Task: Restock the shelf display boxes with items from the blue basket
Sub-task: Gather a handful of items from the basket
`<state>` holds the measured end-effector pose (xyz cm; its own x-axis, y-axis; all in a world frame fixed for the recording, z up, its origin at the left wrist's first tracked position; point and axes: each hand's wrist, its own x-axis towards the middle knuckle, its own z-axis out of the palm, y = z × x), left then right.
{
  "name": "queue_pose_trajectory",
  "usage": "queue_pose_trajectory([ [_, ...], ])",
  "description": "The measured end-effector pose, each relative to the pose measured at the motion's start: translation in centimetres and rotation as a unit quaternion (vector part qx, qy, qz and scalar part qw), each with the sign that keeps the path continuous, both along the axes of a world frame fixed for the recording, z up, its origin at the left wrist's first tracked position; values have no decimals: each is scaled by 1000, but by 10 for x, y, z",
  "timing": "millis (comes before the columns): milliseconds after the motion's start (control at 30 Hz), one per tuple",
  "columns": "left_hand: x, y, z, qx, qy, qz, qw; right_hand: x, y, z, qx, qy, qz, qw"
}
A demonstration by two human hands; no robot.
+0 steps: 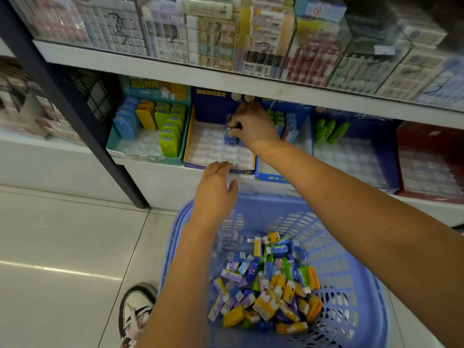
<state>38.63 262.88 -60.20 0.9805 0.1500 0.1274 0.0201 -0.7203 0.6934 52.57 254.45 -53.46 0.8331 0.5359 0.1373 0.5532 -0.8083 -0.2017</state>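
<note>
A blue basket [356, 292] stands on the floor at the bottom, holding several small packets [268, 290] in yellow, blue, green and purple. On the low shelf sits a dark blue display box [198, 136] with a clear tray insert. My right hand [251, 124] reaches into this box and pinches a small blue packet [229, 138] at the tray's back right. My left hand [216, 187] hovers with relaxed fingers at the box's front edge, above the basket's far rim, holding nothing.
A teal box [150, 156] with blue, yellow and green items sits to the left. Right of my arm stand a blue box [276, 175], a box with green items [331, 131] and a red box [426, 146]. A black shelf post [75, 114] is at left. My shoe [136, 310] rests beside the basket.
</note>
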Motion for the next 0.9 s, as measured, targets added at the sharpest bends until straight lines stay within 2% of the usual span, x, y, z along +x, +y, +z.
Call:
queue_pose_trajectory([
  [100, -11, -6, 4, -62, -80, 46, 994, -12, -8, 5, 13, -1, 14, 1000],
  [167, -20, -14, -2, -95, -130, 80, 984, -40, -30, -2, 93, -5, 5, 996],
  [200, -23, -18, -10, -102, -111, 81, 985, -57, -45, -11, 133, 4, -6, 991],
  [267, -28, -32, -38, -88, 16, 39, 995, -92, -78, -38, 148, 75, -43, 985],
  [333, -37, -49, -76, -26, 175, -46, 983, -119, -107, -78, 64, 212, -93, 971],
  [433, -65, -76, -128, 41, 353, -214, 910, -151, -145, -139, -115, 377, -129, 910],
  [533, -95, -93, -162, 40, 465, -282, 838, -175, -170, -183, -167, 469, -117, 859],
  [633, -105, -100, -174, 59, 494, -325, 804, -192, -181, -207, -165, 483, -110, 853],
  [733, -104, -100, -177, 51, 492, -332, 804, -201, -186, -220, -135, 433, -96, 886],
  [800, -103, -101, -175, 39, 490, -321, 810, -204, -186, -225, -131, 416, -92, 895],
  [900, -100, -109, -171, -4, 450, -241, 860, -208, -183, -233, -126, 371, -73, 917],
])
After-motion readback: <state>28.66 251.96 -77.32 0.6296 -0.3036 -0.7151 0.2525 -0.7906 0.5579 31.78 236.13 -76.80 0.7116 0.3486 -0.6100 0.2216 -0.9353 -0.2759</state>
